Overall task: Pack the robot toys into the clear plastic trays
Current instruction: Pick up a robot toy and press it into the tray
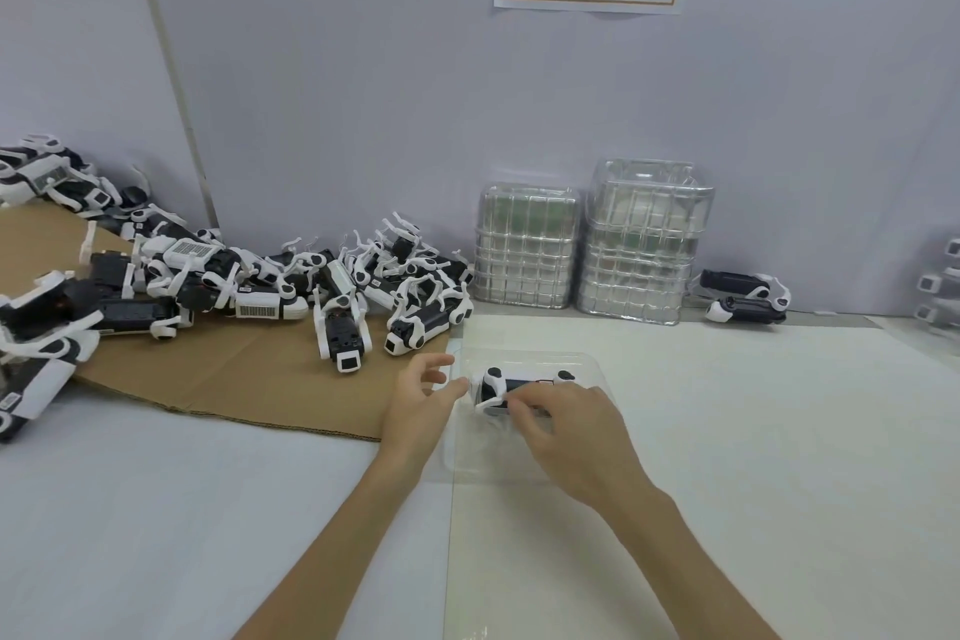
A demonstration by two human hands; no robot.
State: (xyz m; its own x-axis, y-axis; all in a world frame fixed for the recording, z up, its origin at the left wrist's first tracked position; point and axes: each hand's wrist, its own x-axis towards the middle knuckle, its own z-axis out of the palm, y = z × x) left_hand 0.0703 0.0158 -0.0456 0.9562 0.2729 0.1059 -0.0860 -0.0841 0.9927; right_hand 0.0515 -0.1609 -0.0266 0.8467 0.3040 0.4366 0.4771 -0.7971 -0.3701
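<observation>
On the white foam-covered table (pixel 156 509), a black-and-white robot dog toy (pixel 511 387) lies in a clear plastic tray (pixel 524 463). The right hand (pixel 571 437) pinches the toy's near side; the left hand (pixel 423 403) rests at the tray's edge, fingers spread and empty.

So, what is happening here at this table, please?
A person is packing robot dog toys into clear plastic trays. The right hand presses one robot dog toy down into a clear tray lying flat on the white table. The left hand is open beside the tray's left edge. A pile of unpacked robot dogs waits on the cardboard sheet to the left, and two stacks of empty trays stand against the back wall.
</observation>
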